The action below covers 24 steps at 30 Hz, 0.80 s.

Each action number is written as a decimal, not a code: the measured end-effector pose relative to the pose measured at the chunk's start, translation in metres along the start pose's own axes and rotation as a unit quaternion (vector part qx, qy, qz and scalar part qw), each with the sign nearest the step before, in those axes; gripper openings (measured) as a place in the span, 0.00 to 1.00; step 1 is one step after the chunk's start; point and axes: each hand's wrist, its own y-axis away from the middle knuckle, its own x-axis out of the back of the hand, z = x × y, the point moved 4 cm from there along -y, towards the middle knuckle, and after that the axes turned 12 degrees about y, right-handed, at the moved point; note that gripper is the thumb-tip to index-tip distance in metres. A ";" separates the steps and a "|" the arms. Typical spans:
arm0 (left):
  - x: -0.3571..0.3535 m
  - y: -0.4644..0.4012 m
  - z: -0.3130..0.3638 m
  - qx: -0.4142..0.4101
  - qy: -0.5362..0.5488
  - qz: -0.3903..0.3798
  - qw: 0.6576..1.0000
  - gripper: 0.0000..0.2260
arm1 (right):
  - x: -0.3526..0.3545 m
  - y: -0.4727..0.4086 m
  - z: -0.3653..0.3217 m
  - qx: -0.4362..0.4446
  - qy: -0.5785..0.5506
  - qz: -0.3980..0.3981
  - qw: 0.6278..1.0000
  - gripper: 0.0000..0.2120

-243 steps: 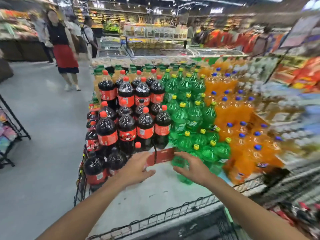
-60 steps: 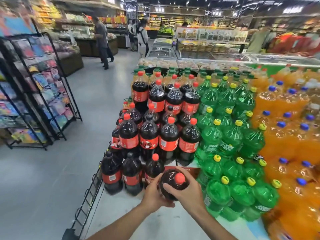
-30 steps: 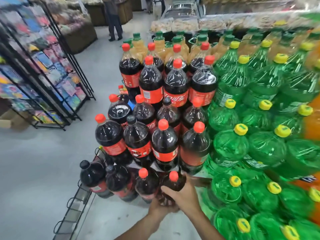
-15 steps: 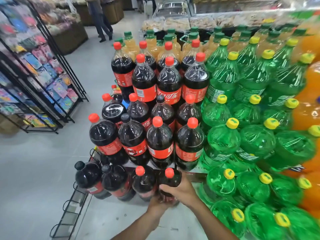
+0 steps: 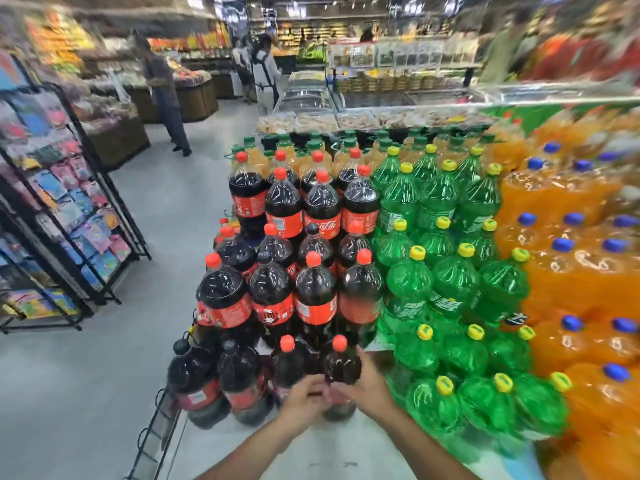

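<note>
A large dark cola bottle (image 5: 341,365) with a red cap stands at the right end of the front row of cola bottles (image 5: 242,379), on the white display platform (image 5: 329,452). My left hand (image 5: 304,398) grips its lower body from the left. My right hand (image 5: 369,386) wraps its right side, fingers reaching up toward the shoulder. Both hands are blurred and hide the bottle's label.
Tiers of cola bottles (image 5: 294,299) rise behind it, with green soda bottles (image 5: 450,282) to the right and orange ones (image 5: 571,271) beyond. A black wire rail (image 5: 152,434) edges the platform's left side. A product rack (image 5: 69,202) stands across the aisle, where a person (image 5: 162,91) stands farther back.
The bottle I carried in both hands now stands in the front row beside the other red-capped one. My view has lifted, so the far aisle shows again.
</note>
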 end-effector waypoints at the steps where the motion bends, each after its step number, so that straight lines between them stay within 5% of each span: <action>1: 0.005 0.011 0.009 -0.032 -0.026 -0.011 0.999 0.17 | 0.003 0.008 -0.003 0.006 0.013 0.006 1.000 0.36; 3: 0.015 0.033 0.023 -0.096 -0.082 -0.041 0.991 0.17 | 0.009 0.029 -0.013 0.015 0.032 0.008 0.999 0.36; 7: 0.035 0.079 0.047 -0.225 -0.266 -0.047 0.936 0.24 | 0.019 0.085 -0.036 0.038 0.079 0.023 0.996 0.52; 11: 0.044 0.120 0.061 -0.345 -0.339 -0.094 0.870 0.25 | 0.030 0.158 -0.055 0.075 0.183 0.059 0.978 0.33; 14: 0.039 0.144 0.054 -0.397 -0.425 -0.121 0.805 0.30 | 0.038 0.216 -0.055 0.072 0.229 0.087 0.967 0.31; 21: -0.033 0.216 0.034 -0.407 -0.518 -0.205 0.724 0.45 | 0.055 0.359 -0.025 -0.064 0.316 0.124 0.939 0.48; 24: -0.077 0.248 0.026 -0.405 -0.508 -0.250 0.718 0.49 | 0.073 0.415 0.000 -0.130 0.319 0.139 0.929 0.44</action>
